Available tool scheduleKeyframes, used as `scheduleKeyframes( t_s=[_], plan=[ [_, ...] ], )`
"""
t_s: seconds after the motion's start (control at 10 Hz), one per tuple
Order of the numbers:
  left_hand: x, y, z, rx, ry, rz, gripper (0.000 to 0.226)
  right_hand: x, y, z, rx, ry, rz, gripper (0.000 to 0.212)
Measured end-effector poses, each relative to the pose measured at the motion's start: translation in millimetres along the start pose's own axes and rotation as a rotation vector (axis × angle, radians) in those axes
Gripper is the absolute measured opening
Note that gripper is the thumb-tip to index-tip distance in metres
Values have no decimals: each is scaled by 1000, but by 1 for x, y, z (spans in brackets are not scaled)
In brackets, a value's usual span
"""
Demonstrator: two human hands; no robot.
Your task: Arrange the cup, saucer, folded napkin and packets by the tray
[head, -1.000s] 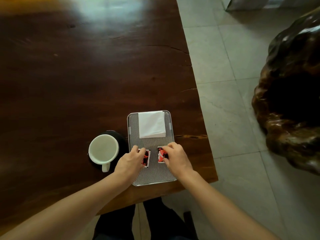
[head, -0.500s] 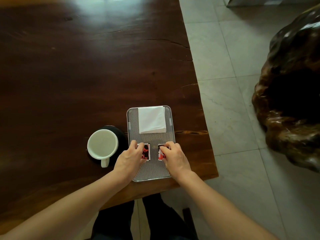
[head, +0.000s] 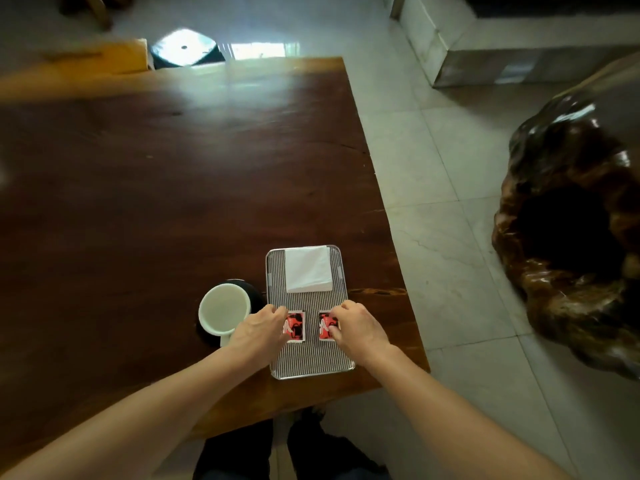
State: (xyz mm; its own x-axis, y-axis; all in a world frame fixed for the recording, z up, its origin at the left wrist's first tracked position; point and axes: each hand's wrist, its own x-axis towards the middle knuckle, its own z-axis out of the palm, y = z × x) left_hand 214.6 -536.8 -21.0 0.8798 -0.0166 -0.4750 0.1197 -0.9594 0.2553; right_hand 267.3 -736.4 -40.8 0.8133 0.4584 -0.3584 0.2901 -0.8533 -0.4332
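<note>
Both hands are down on the tray [head: 341, 358] now, each working a red packet: the left hand [head: 259, 332] has its fingertips resting on the left packet [head: 295, 326], the right hand [head: 356, 327] pinches the right packet [head: 326, 326] at its edge. Neither grip looks clenched, more a light fingertip press. The job here is squaring them up, so nudge each flat along the ribbed surface, keep them level and apart. Further up the tray lies the folded napkin [head: 307, 269], touching nothing else. Just left of the tray, on the table [head: 156, 202], the white cup [head: 224, 313] sits on its dark saucer [head: 251, 292], and looks empty
</note>
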Motion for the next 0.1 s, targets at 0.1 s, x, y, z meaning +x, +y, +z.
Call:
scheduleKeyframes(
  t_s=[0.1],
  plan=[
    [-9,-4,-35,78,-13,-22,30,9,-13,-26,-59,-71,19,25]
  ],
)
